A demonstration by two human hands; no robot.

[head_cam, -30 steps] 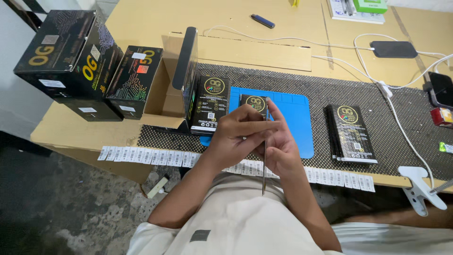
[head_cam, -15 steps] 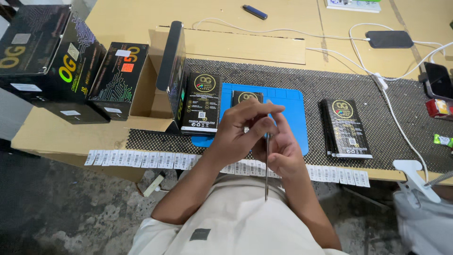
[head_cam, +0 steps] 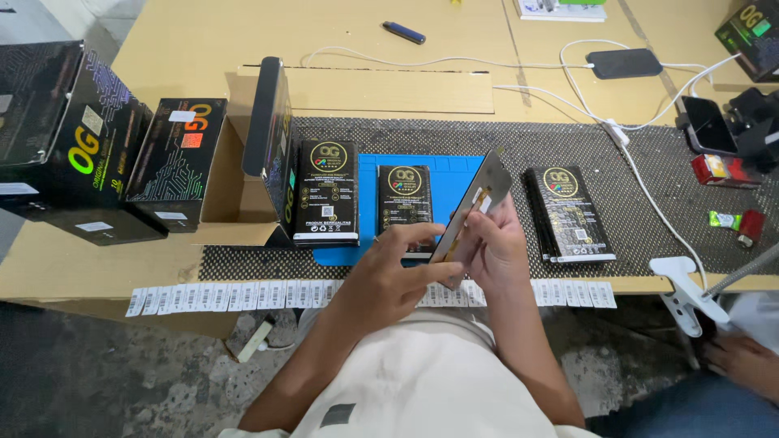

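Above the blue mat, both hands hold a thin screen panel on edge; right hand cradles it, left hand pinches its side; best gripped by edges only, lightly.

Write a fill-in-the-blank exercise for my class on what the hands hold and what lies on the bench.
1. Both hands, left hand and right hand, hold one thin grey ____.
2. The mat under the middle package is ____ in colour.
3. A strip of white ____ runs along the bench's near edge.

Missing words: panel; blue; labels
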